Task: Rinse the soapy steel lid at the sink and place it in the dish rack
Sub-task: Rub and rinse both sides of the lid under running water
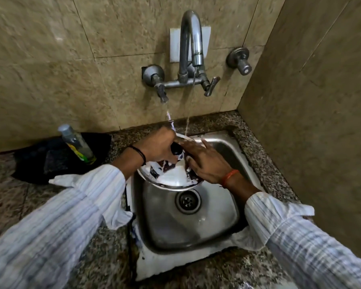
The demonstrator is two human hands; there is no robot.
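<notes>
The round foam-covered steel lid (171,174) is gripped over the steel sink (217,222) by its black knob (176,150) in the left hand (157,148), rubbed by the flat-fingered right hand (206,161); a slip off the soapy knob is risked.

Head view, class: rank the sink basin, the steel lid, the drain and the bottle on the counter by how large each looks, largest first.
1. sink basin
2. steel lid
3. and 4. bottle and drain: unsure. The bottle looks longer, the drain wider, and they sit at different distances from the camera, so I won't rank them.
</notes>
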